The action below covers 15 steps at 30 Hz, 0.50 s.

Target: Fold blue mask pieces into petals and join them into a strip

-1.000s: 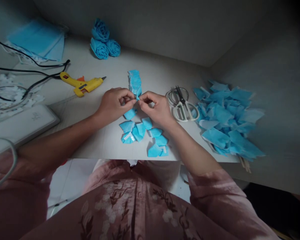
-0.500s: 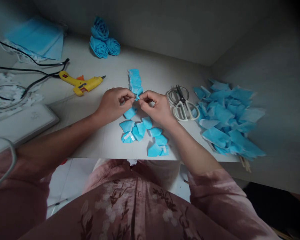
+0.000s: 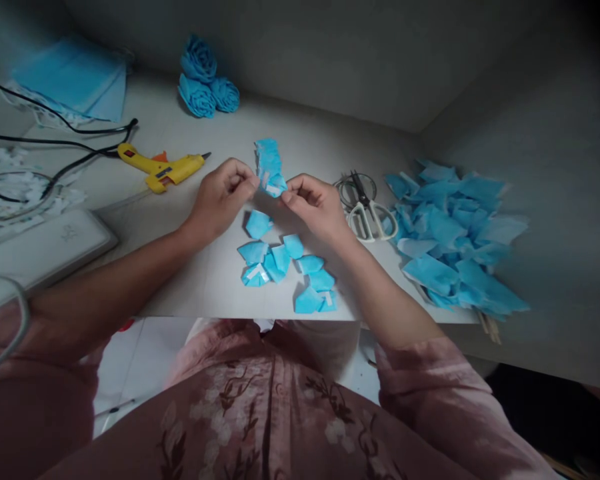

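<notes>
My left hand (image 3: 221,198) and my right hand (image 3: 314,205) meet over the middle of the white table (image 3: 200,280). Both pinch a small folded blue fabric piece (image 3: 274,186) between fingertips, one from each side. Just behind it lies a blue folded strip (image 3: 267,158). Below my hands several small blue folded pieces (image 3: 285,263) lie scattered near the table's front edge.
A yellow glue gun (image 3: 163,168) with a black cord lies at the left. White scissors (image 3: 367,212) rest right of my right hand. A pile of blue fabric cuttings (image 3: 455,233) fills the right side. Three blue fabric roses (image 3: 205,83) sit at the back; blue sheets (image 3: 75,77) far left.
Both hands have lifted and moved a little away from me, drawing slightly apart with the blue piece now spread between them. A piece on the table beneath them is uncovered.
</notes>
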Tool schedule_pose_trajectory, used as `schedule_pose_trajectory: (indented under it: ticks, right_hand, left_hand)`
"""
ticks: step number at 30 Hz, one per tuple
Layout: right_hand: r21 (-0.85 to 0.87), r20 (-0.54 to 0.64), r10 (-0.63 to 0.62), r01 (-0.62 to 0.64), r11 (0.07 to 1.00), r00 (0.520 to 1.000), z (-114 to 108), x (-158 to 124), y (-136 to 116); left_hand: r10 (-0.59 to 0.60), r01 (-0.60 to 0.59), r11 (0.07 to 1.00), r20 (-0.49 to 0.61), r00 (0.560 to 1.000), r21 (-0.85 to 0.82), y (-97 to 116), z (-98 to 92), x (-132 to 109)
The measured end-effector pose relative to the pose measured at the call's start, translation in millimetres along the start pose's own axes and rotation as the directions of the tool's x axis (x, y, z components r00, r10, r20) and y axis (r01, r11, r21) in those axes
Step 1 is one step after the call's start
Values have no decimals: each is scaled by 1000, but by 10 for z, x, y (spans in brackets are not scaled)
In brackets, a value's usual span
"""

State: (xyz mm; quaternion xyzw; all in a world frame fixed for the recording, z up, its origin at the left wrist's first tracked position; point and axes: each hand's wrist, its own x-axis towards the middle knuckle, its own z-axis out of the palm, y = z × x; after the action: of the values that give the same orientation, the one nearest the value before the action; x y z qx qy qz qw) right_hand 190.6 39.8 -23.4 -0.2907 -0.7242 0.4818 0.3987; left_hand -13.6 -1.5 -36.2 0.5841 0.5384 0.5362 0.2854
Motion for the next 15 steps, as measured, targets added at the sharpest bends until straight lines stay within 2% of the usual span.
schedule_pose_trajectory:
  ticks: [2,4,8,15]
  right_hand:
    - [45,14,42,-42,998,999,-2,1,0]
    - [74,29,74,-76,994,997,5,-2,0]
    - [106,56,106,-112,988,993,21,-15,4]
    - [106,128,131,-145,984,983,-12,-22,-26]
  left_hand:
    - [-72,70,989,-6,997,-134,-35,-2,47]
    - [-135,148,965,71,988,-216,-37,-7,66]
    - [-176,226,952,235,956,-206,44,-22,19]
    - [-184,245,939,248,951,-242,157,-19,-45]
